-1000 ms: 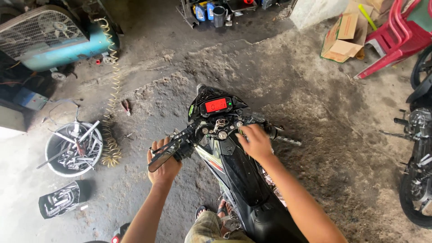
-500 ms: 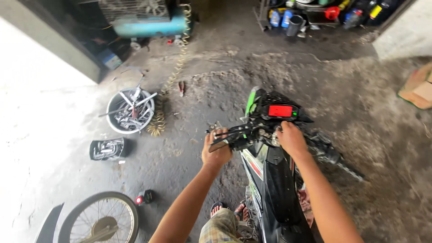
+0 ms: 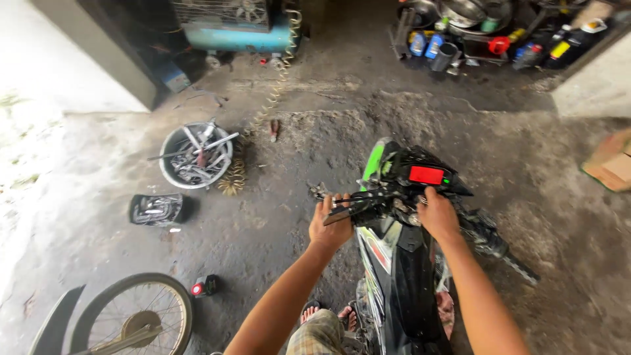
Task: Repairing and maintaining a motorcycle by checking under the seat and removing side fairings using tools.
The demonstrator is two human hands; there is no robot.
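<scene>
the left hand (image 3: 330,223) is clenching the left handlebar grip (image 3: 347,212) of the black motorcycle (image 3: 401,276) and the right hand (image 3: 437,213) is grasping the bar centre just behind the red display (image 3: 426,175) — both should be pulling evenly, keeping the front wheel straight.

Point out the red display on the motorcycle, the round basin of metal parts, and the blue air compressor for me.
red display (image 3: 426,175): head view, centre of the red panel.
round basin (image 3: 168,142): head view, its left rim.
blue air compressor (image 3: 236,38): head view, middle of the blue tank.
</scene>
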